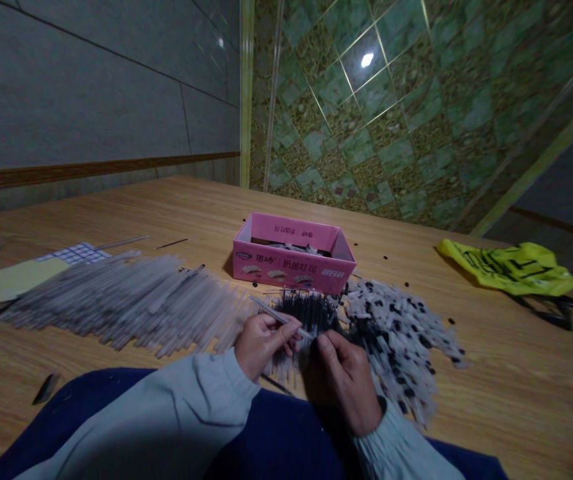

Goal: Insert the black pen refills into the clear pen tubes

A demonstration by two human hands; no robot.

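Note:
Between thumb and fingers my left hand holds a slim translucent plastic tube, slanted with its far end up to the left. My right hand is closed in a pinch at the tube's near end; what sits between its fingertips is too small to make out. Just beyond my hands lies a pile of thin black sticks with pale ends. A broad heap of similar clear tubes spreads to the left. On the right is a heap of short translucent pieces with black ends.
Behind the piles stands an open pink cardboard box with pale pieces inside. A yellow plastic bag lies at the right. At the left are a checkered sheet and a dark flat scrap. Small black bits dot the wooden tabletop.

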